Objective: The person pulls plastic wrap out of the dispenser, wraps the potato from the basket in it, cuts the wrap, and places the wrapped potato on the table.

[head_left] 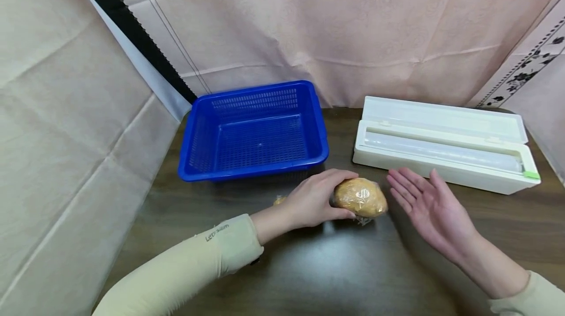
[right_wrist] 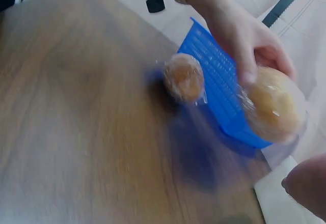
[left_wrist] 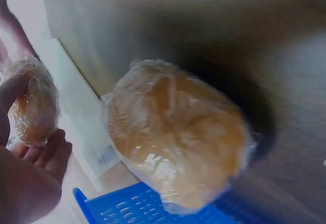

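My left hand [head_left: 309,203] grips a golden bread bun [head_left: 361,197] wrapped in clear cling film, thumb on the near side and fingers over the far side. Loose film hangs under this bun. A second film-wrapped bun [right_wrist: 184,79] lies on the table below my left wrist; the head view shows only a sliver of it, while the left wrist view has it large. To the right of the held bun, my right hand [head_left: 430,210] is spread with its palm turned up and nothing in it, fingertips close to the bun.
A blue plastic basket [head_left: 253,174] with nothing inside stands at the back left of the dark wooden table [head_left: 326,276]. At the back right is a white cling film box [head_left: 441,171], lid raised, with a film roll [head_left: 441,151] inside. Pale cloth [head_left: 353,26] hangs behind.
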Demonstrator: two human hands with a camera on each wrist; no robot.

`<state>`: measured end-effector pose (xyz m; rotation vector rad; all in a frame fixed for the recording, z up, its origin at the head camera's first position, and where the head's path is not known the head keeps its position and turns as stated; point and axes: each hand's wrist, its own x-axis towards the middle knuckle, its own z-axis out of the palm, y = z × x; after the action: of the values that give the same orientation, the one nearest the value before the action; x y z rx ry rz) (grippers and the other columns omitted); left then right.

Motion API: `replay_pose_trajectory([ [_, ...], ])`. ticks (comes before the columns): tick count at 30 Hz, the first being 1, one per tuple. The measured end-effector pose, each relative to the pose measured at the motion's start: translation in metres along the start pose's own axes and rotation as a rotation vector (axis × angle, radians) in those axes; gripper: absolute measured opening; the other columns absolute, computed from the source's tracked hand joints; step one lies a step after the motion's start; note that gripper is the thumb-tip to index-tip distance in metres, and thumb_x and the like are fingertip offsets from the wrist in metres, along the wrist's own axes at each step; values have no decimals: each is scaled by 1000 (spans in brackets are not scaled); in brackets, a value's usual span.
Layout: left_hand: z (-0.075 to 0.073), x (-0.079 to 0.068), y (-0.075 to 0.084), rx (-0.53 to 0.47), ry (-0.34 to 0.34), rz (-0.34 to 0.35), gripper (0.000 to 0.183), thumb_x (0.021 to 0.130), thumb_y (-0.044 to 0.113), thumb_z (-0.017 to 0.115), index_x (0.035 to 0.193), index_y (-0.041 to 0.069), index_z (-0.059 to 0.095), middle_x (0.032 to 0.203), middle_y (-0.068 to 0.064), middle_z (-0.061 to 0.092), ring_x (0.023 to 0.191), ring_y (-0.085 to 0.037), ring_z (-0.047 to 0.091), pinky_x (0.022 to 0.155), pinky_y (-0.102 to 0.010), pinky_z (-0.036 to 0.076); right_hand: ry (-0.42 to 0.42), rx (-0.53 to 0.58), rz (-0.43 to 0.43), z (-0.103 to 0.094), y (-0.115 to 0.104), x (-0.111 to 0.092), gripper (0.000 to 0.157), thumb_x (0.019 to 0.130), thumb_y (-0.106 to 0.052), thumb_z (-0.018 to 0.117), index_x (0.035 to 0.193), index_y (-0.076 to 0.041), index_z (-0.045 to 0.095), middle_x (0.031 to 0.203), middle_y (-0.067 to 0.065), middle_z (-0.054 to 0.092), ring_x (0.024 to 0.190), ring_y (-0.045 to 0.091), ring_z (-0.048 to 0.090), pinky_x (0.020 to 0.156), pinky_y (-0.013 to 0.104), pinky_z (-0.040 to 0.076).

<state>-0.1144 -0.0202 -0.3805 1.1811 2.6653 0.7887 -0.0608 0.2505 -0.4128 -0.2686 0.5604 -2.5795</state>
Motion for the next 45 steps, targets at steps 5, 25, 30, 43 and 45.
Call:
replay_pose_trajectory([
  [5,6,-10,-2,119,3,2,72,75,53,77,134,21,51,128,6,59,115,-7,56,97,-27,45,-68,79,-29,-6,-9,-4,65,105,-41,9,141,-14,-36,151,16,36,141,24,31,114,33,18],
  [25,31,-6,1,299,-155,-40,70,77,49,77,134,19,51,130,2,59,111,-15,60,88,-33,50,-60,58,-24,-7,-5,-4,62,106,-38,10,146,-11,-27,152,15,34,144,23,26,115,33,19],
  [30,31,-5,2,361,-151,-47,67,75,50,78,130,19,53,124,3,62,109,-15,61,93,-33,47,-69,37,-34,-8,-6,-4,63,106,-38,9,144,-11,-33,153,15,34,142,24,30,114,33,17],
  [43,17,-16,0,369,-127,-59,83,75,55,75,141,14,46,138,-1,52,128,-19,48,111,-34,32,94,-917,-76,1,-15,-15,52,107,-25,7,153,0,0,160,10,15,143,8,25,108,15,27],
  [45,10,-19,0,367,-120,-57,83,76,56,74,142,14,45,140,-2,51,130,-19,47,111,-34,32,106,-1051,-70,1,-17,-18,50,107,-21,8,154,-2,5,160,10,16,143,7,25,107,12,27],
])
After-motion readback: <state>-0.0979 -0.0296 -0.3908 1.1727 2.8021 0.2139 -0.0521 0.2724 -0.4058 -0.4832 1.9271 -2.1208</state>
